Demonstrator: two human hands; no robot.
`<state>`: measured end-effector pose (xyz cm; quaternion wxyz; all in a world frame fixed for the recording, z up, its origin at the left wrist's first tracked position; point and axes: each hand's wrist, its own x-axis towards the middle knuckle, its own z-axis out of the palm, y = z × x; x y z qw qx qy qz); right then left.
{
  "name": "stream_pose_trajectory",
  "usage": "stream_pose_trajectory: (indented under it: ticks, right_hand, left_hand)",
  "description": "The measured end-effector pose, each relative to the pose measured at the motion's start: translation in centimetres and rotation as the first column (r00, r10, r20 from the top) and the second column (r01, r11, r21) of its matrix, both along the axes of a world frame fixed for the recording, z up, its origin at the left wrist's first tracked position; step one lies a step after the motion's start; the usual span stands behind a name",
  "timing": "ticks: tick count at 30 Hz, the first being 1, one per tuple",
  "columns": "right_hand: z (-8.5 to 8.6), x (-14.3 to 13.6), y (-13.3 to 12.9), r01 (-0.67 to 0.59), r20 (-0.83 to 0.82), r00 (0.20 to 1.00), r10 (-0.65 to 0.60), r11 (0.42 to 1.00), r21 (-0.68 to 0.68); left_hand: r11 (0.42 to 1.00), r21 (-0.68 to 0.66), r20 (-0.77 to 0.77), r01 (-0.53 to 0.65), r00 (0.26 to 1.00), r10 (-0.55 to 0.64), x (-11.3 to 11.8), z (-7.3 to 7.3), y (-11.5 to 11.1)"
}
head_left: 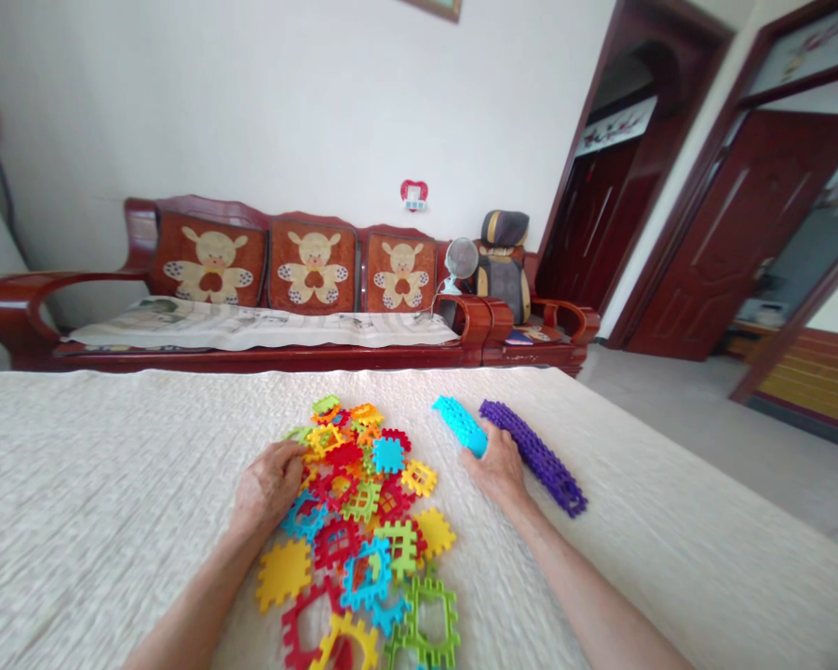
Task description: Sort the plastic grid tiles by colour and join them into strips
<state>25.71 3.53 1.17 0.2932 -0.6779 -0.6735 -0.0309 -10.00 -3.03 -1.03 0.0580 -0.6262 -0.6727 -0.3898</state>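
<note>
A loose pile of notched plastic building tiles [359, 502] in red, yellow, green, orange and blue spreads over the middle of the table. At the pile's left edge is my left hand [269, 479], its fingers curled in among the tiles; whatever they pinch is hidden. To the right of the pile, my right hand [499, 470] grips the near end of a stack of light blue tiles [457, 421], which lies on the cloth. A longer stack of purple tiles [537, 456] rests just right of that hand, slanting toward me.
A cream textured cloth covers the table [126, 484]. Beyond its far edge stands a wooden sofa [321, 358] with bear-patterned cushions [314, 265]. A small fan [462, 258] and a chair with a massage pad [504, 279] are farther right, near the doorways.
</note>
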Motion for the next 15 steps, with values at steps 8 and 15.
stream_pose_trajectory:
  ticks: [8,15]
  right_hand:
    - [0.56,-0.25,-0.15,0.051,0.011,0.999,-0.050,0.997,-0.051]
    - [0.50,-0.21,-0.08,0.052,0.031,0.998,-0.050,0.997,-0.050]
  left_hand:
    - [1.000,-0.006,-0.002,0.017,1.000,-0.017,-0.09,-0.10,0.06]
    - [1.000,0.005,-0.019,0.008,1.000,-0.008,-0.16,-0.26,0.16]
